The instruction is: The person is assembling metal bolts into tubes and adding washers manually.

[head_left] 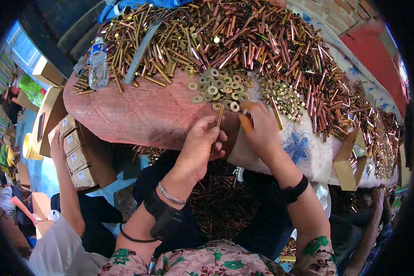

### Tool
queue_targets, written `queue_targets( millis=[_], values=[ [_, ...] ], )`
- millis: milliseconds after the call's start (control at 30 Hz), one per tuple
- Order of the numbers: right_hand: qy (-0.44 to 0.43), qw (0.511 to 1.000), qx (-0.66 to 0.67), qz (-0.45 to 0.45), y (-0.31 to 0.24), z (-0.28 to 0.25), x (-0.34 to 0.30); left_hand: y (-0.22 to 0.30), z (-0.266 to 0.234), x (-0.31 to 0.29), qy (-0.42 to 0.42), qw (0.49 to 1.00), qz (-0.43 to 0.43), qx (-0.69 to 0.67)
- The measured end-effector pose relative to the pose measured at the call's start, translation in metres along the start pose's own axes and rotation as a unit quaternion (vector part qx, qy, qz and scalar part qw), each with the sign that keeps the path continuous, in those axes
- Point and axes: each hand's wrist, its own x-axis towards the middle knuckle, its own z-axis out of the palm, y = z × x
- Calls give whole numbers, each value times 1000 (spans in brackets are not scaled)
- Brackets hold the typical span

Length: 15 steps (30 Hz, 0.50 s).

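My left hand (198,146) is closed round a slim brass-coloured metal tube (220,116), which stands nearly upright between thumb and fingers. Just right of it, my right hand (262,130) reaches to the near edge of a pile of flat washers (216,86). Its thumb and forefinger look apart, and I see nothing between them. One washer (235,106) lies right beside those fingertips. Small hex nuts (287,102) are heaped to the right of the washers. Behind both heaps spreads a large mound of brass and copper-coloured tubes (244,39).
A plastic bottle (98,66) stands at the far left on the pink padded cover (124,112). An open cardboard box (349,161) sits at the right edge. Left, another person's hand (57,145) touches small white boxes (80,158). More tubes lie below, between my legs.
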Motion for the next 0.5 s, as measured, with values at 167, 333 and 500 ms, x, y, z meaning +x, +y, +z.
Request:
queue_targets(
  millis=[167, 333, 500],
  values=[
    [-52, 998, -32, -10, -6, 4, 21, -5, -1, -2, -6, 1000, 6, 12],
    [-73, 993, -88, 15, -4, 9, 22, -8, -7, 2, -27, 999, 11, -20],
    [-48, 998, -25, 41, 2, 6, 19, -8, -5, 2, -14, 999, 10, -35]
  ],
)
